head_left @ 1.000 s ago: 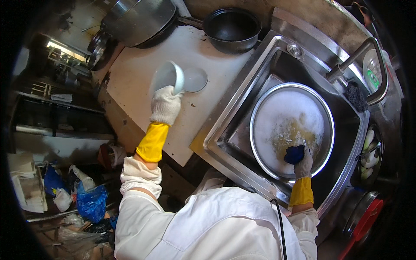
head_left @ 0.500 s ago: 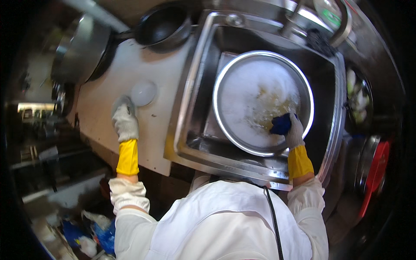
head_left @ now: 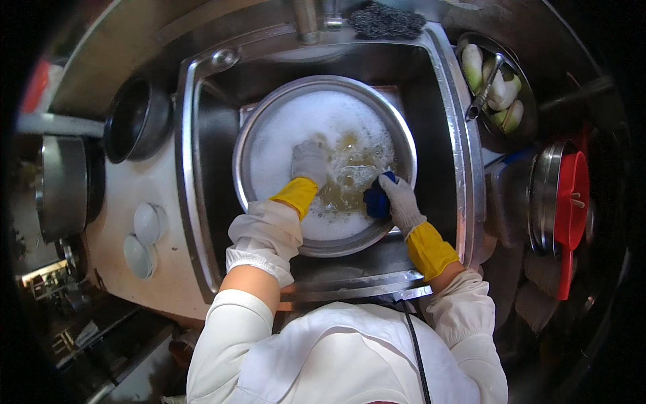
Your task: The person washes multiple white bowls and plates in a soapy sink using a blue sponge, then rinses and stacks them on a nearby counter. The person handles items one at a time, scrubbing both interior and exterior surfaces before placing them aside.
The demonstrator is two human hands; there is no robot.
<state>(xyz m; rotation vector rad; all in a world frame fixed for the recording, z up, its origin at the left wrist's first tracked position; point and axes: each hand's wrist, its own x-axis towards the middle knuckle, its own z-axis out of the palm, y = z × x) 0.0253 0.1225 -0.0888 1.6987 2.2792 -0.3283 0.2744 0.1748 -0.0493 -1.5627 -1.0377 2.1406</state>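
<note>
Two gloved hands at a soapy basin, as I view them from the head camera

My right hand [head_left: 398, 200] grips a dark blue cloth [head_left: 376, 200] at the near right of the steel basin [head_left: 324, 81]; my left hand [head_left: 309, 161] dips into the white suds [head_left: 276, 128] left of it, its fingers hidden, so I cannot tell whether they are spread or closed on anything. The basin stands inside the metal sink [head_left: 431, 101]. Outward, I find two white bowls [head_left: 149, 223] on the left counter [head_left: 168, 283], a black pot [head_left: 138, 118] farther off, a dark scouring pad [head_left: 387, 21] at the far edge, and pale vegetables [head_left: 498, 87] at far right
</note>
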